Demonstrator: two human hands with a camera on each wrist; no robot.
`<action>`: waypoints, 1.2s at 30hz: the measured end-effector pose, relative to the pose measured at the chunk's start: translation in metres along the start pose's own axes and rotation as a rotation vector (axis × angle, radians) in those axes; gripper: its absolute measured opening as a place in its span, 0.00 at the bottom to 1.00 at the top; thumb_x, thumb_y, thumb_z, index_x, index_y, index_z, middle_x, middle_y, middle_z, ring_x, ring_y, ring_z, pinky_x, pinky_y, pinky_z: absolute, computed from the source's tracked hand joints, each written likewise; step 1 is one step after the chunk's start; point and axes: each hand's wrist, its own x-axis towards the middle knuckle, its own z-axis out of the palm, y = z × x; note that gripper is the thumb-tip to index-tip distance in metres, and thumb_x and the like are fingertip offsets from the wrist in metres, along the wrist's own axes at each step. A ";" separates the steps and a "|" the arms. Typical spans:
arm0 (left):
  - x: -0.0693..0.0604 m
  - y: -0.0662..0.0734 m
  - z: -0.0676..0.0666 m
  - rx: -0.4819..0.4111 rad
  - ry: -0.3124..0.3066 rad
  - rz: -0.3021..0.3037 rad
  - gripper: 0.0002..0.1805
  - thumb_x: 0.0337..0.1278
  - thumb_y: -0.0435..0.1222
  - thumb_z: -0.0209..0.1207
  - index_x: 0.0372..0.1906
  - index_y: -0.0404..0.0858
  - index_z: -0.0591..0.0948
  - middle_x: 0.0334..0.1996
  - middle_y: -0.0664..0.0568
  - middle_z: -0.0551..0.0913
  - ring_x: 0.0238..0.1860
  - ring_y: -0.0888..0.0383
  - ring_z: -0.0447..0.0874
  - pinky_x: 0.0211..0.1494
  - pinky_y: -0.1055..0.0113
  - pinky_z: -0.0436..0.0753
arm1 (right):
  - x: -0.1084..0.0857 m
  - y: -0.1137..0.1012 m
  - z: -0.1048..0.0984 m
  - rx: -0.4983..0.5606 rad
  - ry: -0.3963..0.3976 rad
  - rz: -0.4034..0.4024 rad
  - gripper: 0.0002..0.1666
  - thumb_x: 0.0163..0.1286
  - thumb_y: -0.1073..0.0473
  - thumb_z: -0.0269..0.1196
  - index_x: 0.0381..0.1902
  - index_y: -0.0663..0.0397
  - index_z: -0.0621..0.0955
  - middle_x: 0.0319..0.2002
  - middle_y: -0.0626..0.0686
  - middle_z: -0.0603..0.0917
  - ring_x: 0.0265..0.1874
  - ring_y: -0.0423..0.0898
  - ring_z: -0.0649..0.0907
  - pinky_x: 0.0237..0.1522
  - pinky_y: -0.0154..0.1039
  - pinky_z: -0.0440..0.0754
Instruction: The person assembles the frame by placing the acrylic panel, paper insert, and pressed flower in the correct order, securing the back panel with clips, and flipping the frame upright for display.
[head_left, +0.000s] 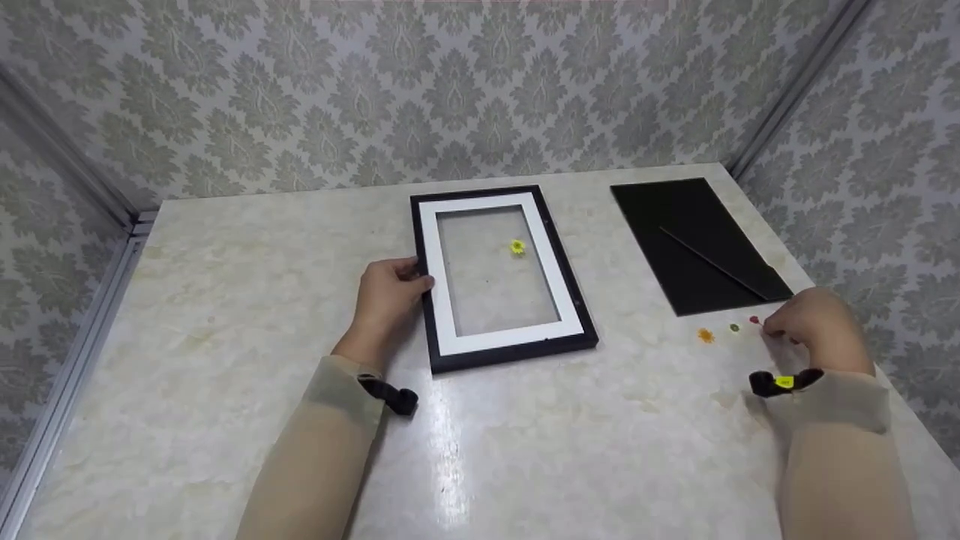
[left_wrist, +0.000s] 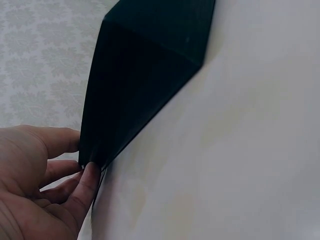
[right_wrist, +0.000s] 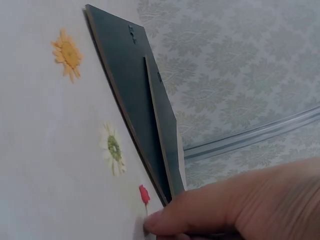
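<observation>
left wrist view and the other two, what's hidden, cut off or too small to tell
- Left wrist view: black frame, far end cut off by the top edge.
- Head view: left hand, some fingertips hidden by the frame.
- Head view: white flower, petals too small and pale.
- Right wrist view: red flower, lower end hidden by the right hand.

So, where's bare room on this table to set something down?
Free: the table left of the photo frame and left hand; the front stretch between the forearms; the strip between frame and black board. Crowded: the board's near edge, where three flowers and right hand cluster.
</observation>
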 end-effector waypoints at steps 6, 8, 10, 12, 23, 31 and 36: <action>-0.002 -0.004 0.006 0.010 -0.006 0.000 0.28 0.74 0.35 0.69 0.74 0.29 0.82 0.65 0.33 0.90 0.68 0.42 0.89 0.74 0.51 0.87 | -0.002 0.002 0.007 -0.031 0.004 0.037 0.24 0.67 0.47 0.73 0.14 0.44 0.78 0.14 0.42 0.69 0.19 0.45 0.70 0.27 0.42 0.71; -0.002 -0.002 0.005 0.012 -0.002 0.001 0.28 0.74 0.35 0.69 0.74 0.28 0.83 0.65 0.33 0.90 0.68 0.42 0.89 0.74 0.51 0.87 | -0.002 0.003 0.008 -0.035 0.016 0.018 0.26 0.69 0.45 0.74 0.15 0.45 0.79 0.14 0.43 0.70 0.20 0.46 0.72 0.27 0.43 0.72; -0.002 -0.001 0.004 0.016 0.001 0.004 0.28 0.74 0.35 0.69 0.74 0.28 0.83 0.64 0.33 0.91 0.68 0.42 0.89 0.75 0.50 0.86 | -0.003 0.003 0.008 -0.039 0.030 -0.001 0.26 0.70 0.45 0.74 0.15 0.47 0.80 0.15 0.43 0.73 0.21 0.48 0.74 0.28 0.43 0.73; -0.001 0.000 0.002 0.016 0.000 0.006 0.28 0.74 0.35 0.68 0.74 0.28 0.83 0.64 0.33 0.91 0.67 0.42 0.90 0.75 0.51 0.86 | -0.003 0.003 0.009 -0.037 0.042 -0.004 0.27 0.71 0.45 0.73 0.15 0.47 0.79 0.16 0.44 0.73 0.23 0.49 0.75 0.28 0.44 0.74; 0.001 0.004 -0.002 -0.002 -0.007 0.013 0.28 0.74 0.35 0.69 0.74 0.29 0.83 0.64 0.34 0.91 0.66 0.44 0.90 0.71 0.53 0.88 | 0.003 0.004 0.001 0.077 0.018 -0.005 0.29 0.74 0.44 0.74 0.15 0.44 0.78 0.14 0.41 0.74 0.20 0.44 0.76 0.30 0.42 0.77; 0.000 0.005 0.001 -0.002 -0.026 -0.024 0.28 0.76 0.34 0.68 0.75 0.30 0.82 0.66 0.35 0.90 0.67 0.46 0.90 0.70 0.57 0.89 | 0.001 0.012 -0.001 0.154 -0.027 -0.053 0.27 0.73 0.51 0.70 0.12 0.39 0.77 0.14 0.40 0.73 0.18 0.43 0.72 0.31 0.42 0.76; -0.002 0.003 0.000 -0.032 -0.022 -0.025 0.28 0.76 0.33 0.68 0.75 0.29 0.82 0.66 0.36 0.90 0.67 0.47 0.90 0.71 0.56 0.89 | 0.000 0.011 0.003 0.156 -0.009 -0.052 0.25 0.65 0.58 0.69 0.11 0.37 0.72 0.13 0.40 0.70 0.17 0.43 0.68 0.28 0.43 0.72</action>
